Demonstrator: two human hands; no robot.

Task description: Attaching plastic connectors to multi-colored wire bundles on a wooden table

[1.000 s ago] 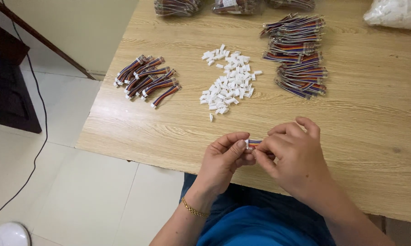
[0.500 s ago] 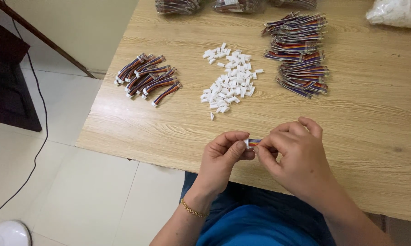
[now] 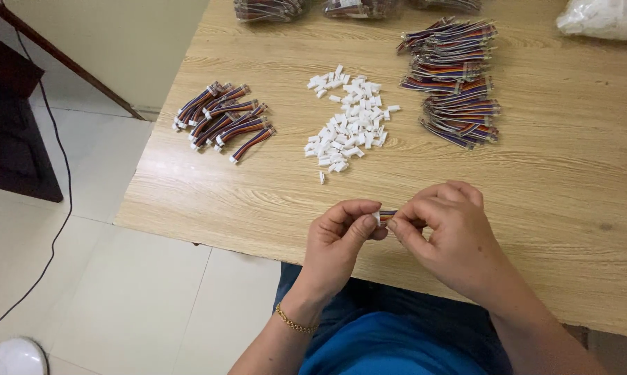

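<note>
- Two hands at the near table edge, 6 o'clock of the frame; left hand (image 3: 341, 239) and right hand (image 3: 449, 232) meet fingertip to fingertip.
- One cable (image 3: 388, 215) between them: short, multicoloured wires, a small white end toward the left hand. Mostly hidden by fingers.
- Left thumb and forefinger pinch the white end; right thumb and forefinger pinch the wire part. Other fingers curled in.
- One loose pile of white plugs (image 3: 348, 125) at 12 o'clock of the hands, too many to count; one stray plug (image 3: 322, 178) just at its near edge.
- One small cable heap (image 3: 223, 119) at 10 o'clock, roughly a dozen, white ends on.
- One bigger cable stack (image 3: 456, 80) at 1 o'clock, count unclear.
- Bags at far edge: three clear bags (image 3: 268, 8) with coloured cables, cut off by the frame; one white bag (image 3: 601, 17) at 2 o'clock, contents unclear.
- All on one wooden table (image 3: 570, 208).
</note>
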